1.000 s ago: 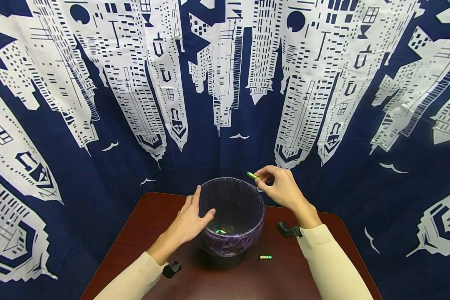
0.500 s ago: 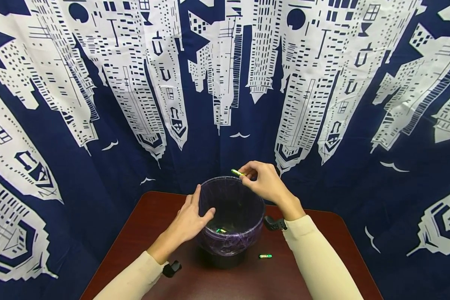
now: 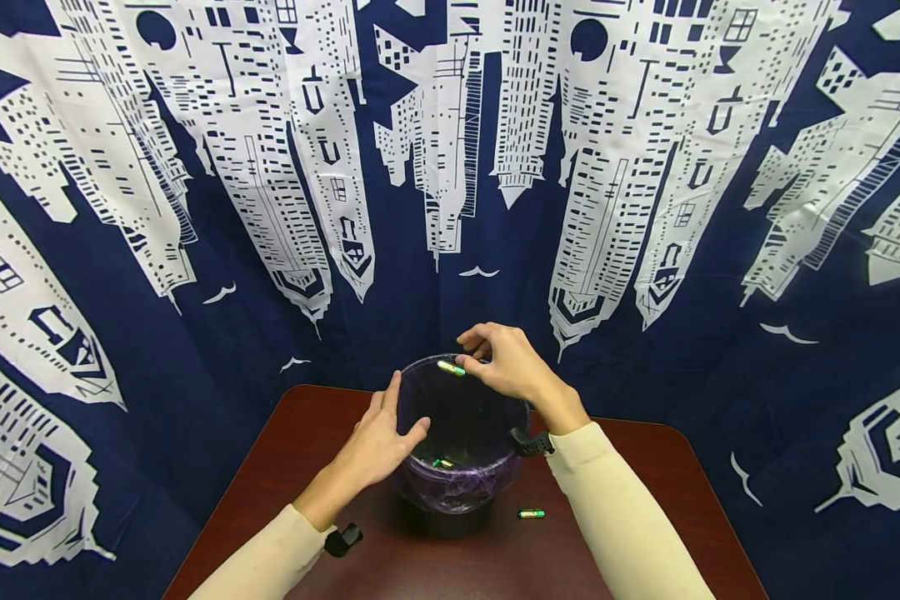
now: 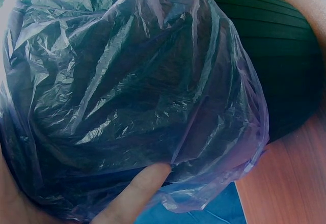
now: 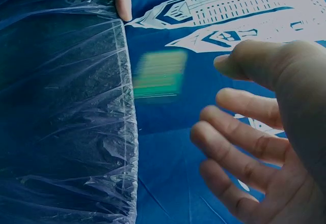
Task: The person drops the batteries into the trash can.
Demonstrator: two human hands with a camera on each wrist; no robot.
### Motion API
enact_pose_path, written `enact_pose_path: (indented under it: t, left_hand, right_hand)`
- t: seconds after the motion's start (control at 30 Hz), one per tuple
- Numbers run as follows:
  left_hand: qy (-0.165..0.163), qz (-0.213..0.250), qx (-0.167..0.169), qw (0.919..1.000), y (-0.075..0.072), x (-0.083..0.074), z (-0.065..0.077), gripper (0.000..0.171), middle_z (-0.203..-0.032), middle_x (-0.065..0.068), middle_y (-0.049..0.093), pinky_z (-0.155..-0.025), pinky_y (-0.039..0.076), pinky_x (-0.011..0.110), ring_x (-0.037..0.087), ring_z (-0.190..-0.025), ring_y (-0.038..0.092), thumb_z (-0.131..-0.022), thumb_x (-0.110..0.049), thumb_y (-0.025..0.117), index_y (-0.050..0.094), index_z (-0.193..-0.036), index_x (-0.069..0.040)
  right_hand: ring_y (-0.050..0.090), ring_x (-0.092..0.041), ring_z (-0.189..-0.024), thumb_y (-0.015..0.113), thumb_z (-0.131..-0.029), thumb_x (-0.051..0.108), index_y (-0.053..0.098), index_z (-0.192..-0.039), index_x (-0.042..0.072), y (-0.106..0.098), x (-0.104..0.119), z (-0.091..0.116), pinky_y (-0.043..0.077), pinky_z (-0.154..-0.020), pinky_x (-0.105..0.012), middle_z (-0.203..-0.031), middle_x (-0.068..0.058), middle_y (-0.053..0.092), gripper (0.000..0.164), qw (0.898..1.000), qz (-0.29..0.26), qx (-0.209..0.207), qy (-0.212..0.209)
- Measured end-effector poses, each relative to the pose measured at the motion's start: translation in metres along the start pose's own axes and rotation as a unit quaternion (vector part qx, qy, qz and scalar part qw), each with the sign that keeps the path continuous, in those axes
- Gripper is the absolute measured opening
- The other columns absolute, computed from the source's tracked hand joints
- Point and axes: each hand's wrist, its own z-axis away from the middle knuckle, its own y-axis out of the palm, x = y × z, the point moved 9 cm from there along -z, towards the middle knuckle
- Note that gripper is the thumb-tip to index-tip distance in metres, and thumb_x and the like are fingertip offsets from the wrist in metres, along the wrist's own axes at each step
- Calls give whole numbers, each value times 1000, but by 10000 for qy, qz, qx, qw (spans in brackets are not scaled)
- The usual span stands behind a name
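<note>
A small green-and-yellow battery (image 3: 451, 367) is in the air over the mouth of the bin (image 3: 454, 500), a streaky blur in the right wrist view. Just beside it is my right hand (image 3: 508, 360), fingers spread and apart from the battery; between thumb and fingers (image 5: 239, 132) there is a gap. My left hand (image 3: 378, 433) rests on the bin's left rim with fingers fairly straight and the thumb reaching over the opening. In the left wrist view, one finger (image 4: 140, 191) touches the purple plastic bag (image 4: 127, 81) lining the bin. Several more batteries (image 3: 442, 462) show inside, partly hidden.
Another battery (image 3: 531, 514) lies on the reddish-brown table (image 3: 570, 558), right of the bin. A dark blue curtain (image 3: 435, 317) with white building prints hangs behind the table. Both wrists carry small black devices (image 3: 532, 442).
My right hand moved left over the bin, and its fingers parted from the battery, which has dropped slightly below the fingertips. My left hand stayed on the rim.
</note>
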Motion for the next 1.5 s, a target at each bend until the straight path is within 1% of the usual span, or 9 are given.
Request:
enact_pose_path:
  t: [0.07,0.13,0.43,0.63,0.9,1.13,1.27,1.4,1.5]
  left_hand:
    - [17,5,-1,10000,0,-1,0,107,-176,31,47,-122,56,75,56,-146,69,-108,-58,70,16,-188,-13]
    - [48,9,-9,10000,0,-1,0,107,-175,31,47,-122,56,75,57,-145,69,-108,-58,71,16,-188,-12]
    - [3,-50,23,10000,1,1,0,108,-175,31,47,-122,56,75,56,-144,70,-108,-59,70,15,-189,-14]
    - [-17,2,28,10000,1,2,1,108,-175,31,47,-121,56,75,56,-145,69,-107,-58,71,16,-188,-13]
    - [-3,44,12,10000,1,3,2,109,-175,32,47,-121,56,76,57,-147,68,-106,-58,72,16,-188,-12]
    - [40,105,-2,9999,1,0,1,109,-177,32,45,-122,55,76,58,-148,67,-106,-58,72,16,-188,-13]
    - [28,106,-5,9999,0,1,1,110,-177,31,46,-122,54,77,58,-150,66,-106,-58,72,16,-188,-13]
    - [20,82,-31,10000,-1,2,2,109,-176,31,47,-122,55,77,57,-149,67,-106,-58,72,17,-188,-13]
    - [31,62,-30,10000,-1,2,2,109,-176,31,48,-121,55,77,57,-148,67,-106,-59,72,17,-188,-13]
  right_hand:
    - [83,-26,-103,85,-105,22,83,-132,4,1,0,1,71,-97,-48,-126,-17,85,32,9999,102,79,61]
    - [83,-28,-106,84,-106,23,83,-132,4,1,0,2,70,-99,-50,-127,-16,85,33,9998,159,69,70]
    - [85,-28,-104,83,-106,17,85,-127,4,-3,-5,9,70,-99,-57,-124,-13,85,25,9999,51,-104,-20]
    - [86,-30,-107,83,-106,16,85,-128,4,-8,-14,19,68,-101,-61,-126,-13,85,25,9997,-74,-226,92]
    - [84,-29,-109,84,-106,15,85,-129,7,-18,-33,38,67,-103,-61,-126,-11,85,25,9983,-122,-503,282]
    - [84,-31,-108,86,-106,15,86,-128,9,-24,-57,58,68,-103,-61,-126,-11,85,23,9962,-25,-741,459]
    - [83,-31,-108,85,-107,17,86,-129,10,-23,-73,72,69,-101,-57,-126,-14,84,23,9946,-34,-766,702]
    - [82,-27,-106,85,-107,18,85,-131,11,-20,-89,87,68,-97,-51,-128,-14,83,24,9924,-28,-749,975]
    - [83,-25,-104,85,-107,16,85,-131,11,-17,-99,99,69,-97,-53,-127,-13,84,25,9909,-77,-794,1085]
